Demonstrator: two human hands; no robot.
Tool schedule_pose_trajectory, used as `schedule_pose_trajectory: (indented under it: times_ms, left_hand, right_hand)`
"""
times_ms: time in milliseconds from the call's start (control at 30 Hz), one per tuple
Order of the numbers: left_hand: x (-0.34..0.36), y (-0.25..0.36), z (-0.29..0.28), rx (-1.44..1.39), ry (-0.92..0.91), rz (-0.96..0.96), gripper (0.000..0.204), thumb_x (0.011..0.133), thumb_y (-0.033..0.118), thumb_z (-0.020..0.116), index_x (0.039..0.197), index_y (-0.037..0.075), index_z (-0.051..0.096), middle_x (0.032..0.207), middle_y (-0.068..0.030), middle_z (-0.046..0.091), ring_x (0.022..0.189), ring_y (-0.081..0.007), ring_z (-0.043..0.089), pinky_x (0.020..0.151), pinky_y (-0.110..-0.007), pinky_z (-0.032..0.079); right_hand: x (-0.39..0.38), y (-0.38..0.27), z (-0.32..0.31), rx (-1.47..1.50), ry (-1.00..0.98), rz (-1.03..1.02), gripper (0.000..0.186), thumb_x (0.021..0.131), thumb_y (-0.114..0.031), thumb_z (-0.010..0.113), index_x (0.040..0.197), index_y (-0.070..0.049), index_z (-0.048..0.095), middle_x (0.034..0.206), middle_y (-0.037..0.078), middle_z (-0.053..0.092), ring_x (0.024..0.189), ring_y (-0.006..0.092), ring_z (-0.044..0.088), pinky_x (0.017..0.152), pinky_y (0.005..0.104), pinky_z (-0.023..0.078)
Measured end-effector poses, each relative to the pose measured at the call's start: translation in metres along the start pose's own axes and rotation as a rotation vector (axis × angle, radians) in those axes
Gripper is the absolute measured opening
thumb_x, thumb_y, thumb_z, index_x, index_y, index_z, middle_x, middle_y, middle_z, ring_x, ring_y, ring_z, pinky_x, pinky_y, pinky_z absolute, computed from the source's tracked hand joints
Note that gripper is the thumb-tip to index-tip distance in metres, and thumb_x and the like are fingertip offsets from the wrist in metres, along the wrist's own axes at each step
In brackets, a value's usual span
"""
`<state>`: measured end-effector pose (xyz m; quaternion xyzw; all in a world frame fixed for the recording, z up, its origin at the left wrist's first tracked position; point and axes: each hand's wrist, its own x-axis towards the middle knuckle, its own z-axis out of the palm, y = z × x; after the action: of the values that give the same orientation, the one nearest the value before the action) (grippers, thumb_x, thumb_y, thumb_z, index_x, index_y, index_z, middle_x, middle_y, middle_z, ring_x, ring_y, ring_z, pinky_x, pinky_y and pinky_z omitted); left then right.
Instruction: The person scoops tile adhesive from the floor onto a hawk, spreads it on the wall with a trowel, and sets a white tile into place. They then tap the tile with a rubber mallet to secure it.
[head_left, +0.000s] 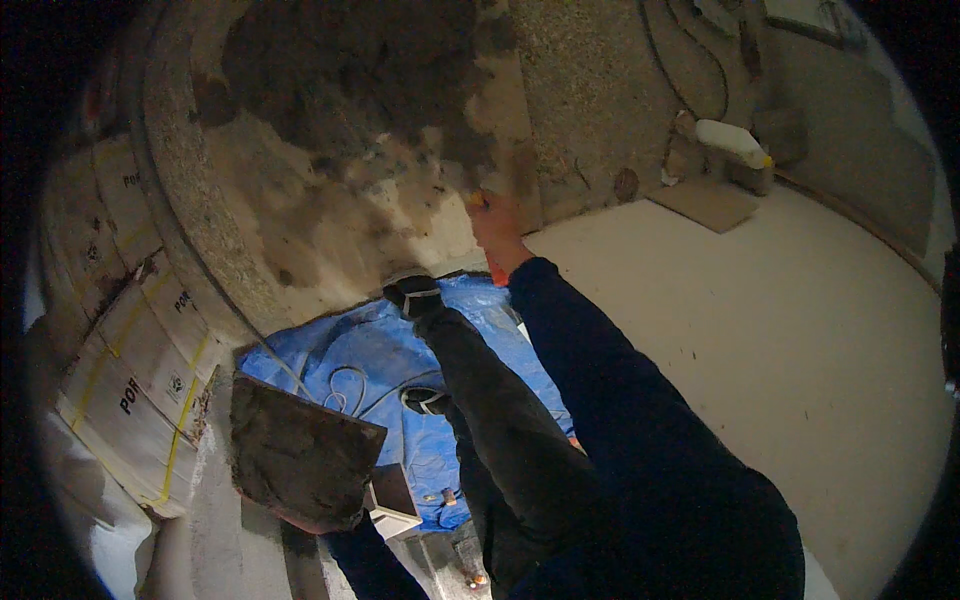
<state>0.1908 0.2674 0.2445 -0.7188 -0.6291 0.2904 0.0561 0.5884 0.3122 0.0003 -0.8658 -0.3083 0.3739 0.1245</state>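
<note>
Ahead of me is a pale surface with dark, damp-looking patches over its far part. My right hand reaches to its right edge, fingers closed round a hand tool with a red-orange handle; the tool's working end is too blurred to make out. At lower left, my left hand supports a flat square board from below. Dark, rough material covers the board's top. Most of that hand is hidden beneath it. The board is held above the floor, beside my legs.
My dark shoes stand at a blue tarp crossed by a grey cable. Strapped pale boxes stack up at left. A whitish jug and a small flat panel lie far right, beside the beige floor.
</note>
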Motion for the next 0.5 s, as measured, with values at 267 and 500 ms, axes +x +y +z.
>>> schedule_pose_trajectory:
  times_ms: [267,500]
  left_hand:
    - [0.086,0.003,-0.092,-0.162,-0.094,0.056,0.084,0.070,0.046,0.075,0.143,0.011,0.054,0.131,-0.0117,0.060,0.121,-0.0323,0.057,0.101,-0.048,0.046]
    - [0.129,-0.010,-0.156,-0.289,0.048,0.197,0.084,0.058,0.045,0.084,0.131,0.007,0.064,0.116,-0.0127,0.070,0.105,-0.0336,0.067,0.089,-0.047,0.055]
  right_hand:
    - [0.075,-0.101,0.044,-0.124,0.043,-0.307,0.036,0.087,-0.030,0.069,0.111,-0.004,0.075,0.103,0.026,0.073,0.099,0.0452,0.069,0.087,0.0522,0.054]
    - [0.120,-0.152,0.024,-0.055,-0.127,-0.258,0.034,0.089,-0.028,0.069,0.108,0.000,0.075,0.097,0.020,0.076,0.089,0.0370,0.072,0.078,0.0485,0.055]
